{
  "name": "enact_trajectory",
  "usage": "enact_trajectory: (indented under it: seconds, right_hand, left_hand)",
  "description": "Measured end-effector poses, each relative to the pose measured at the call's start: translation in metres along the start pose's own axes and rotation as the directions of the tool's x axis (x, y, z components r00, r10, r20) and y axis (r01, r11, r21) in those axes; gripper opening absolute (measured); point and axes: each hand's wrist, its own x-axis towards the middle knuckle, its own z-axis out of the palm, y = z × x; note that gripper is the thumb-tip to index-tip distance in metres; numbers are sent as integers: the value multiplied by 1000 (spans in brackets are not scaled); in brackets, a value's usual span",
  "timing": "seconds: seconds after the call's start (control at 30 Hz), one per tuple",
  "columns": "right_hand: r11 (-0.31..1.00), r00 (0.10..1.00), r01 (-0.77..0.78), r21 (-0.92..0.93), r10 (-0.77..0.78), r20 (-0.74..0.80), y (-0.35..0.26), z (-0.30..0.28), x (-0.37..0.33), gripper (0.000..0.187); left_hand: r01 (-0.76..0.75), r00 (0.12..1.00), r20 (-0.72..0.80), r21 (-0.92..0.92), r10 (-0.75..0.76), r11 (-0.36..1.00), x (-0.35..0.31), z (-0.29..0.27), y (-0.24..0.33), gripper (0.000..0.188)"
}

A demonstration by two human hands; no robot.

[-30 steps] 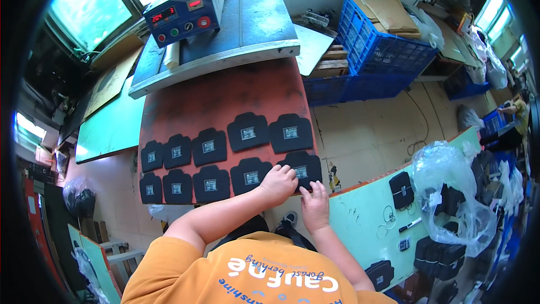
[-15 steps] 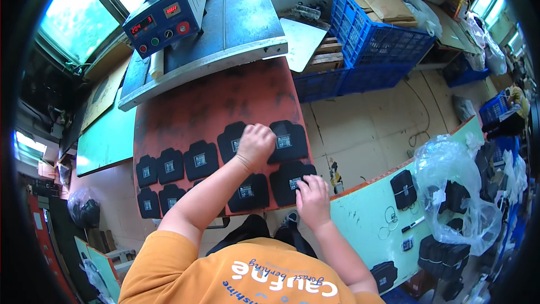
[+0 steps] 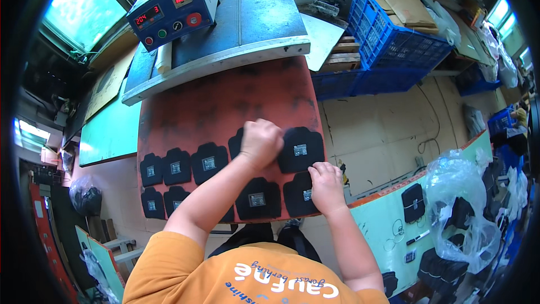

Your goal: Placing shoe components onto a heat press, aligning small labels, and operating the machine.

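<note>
The left hand [image 3: 261, 142], at the centre of the frame, has its fingers curled down over a partly hidden black pad [image 3: 235, 145] in the upper row; whether it grips that pad or only rests on it, I cannot tell. The right hand [image 3: 328, 186], a little lower and to the right, has bent fingers at the right edge of the lower-right pad [image 3: 296, 196]; a pinch there cannot be made out either.

Just above it lies the upper-right pad [image 3: 301, 151], flat and uncovered. These pads look thin, light and soft, probably bendy fabric or foam, with a matt face unlikely to slip and little to break. The outer edge or narrow top tab seems the best hold, keeping fingertips off the pale patch [image 3: 300, 150].

More pads line the red worktop [image 3: 225, 93] toward the left of the frame, below the blue control box [image 3: 171, 14] at upper left.
</note>
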Motion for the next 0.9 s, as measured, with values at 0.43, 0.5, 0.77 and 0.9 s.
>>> enact_trajectory:
  seconds: [0.43, 0.5, 0.77, 0.9]
  right_hand:
    - [971, 958, 240, -8, -236, 166, -80, 48, 30, 34]
    - [967, 955, 255, -6, -250, 162, -83, 45, 33, 34]
    - [-330, 889, -186, 926, 344, 301, -110, 47, 8, 42]
    - [-789, 740, -274, 550, 192, 644, -102, 58, -30, 21]
  left_hand:
    - [-321, 874, 445, 222, 197, 921, -57, -46, -41, 8]
    - [-335, 881, 426, 259, 204, 906, -58, -41, -51, 8]
    - [9, 974, 228, -93, 13, 996, -76, -101, -1, 11]
    - [-69, 962, 235, -289, 141, 955, -118, -112, 47, 17]
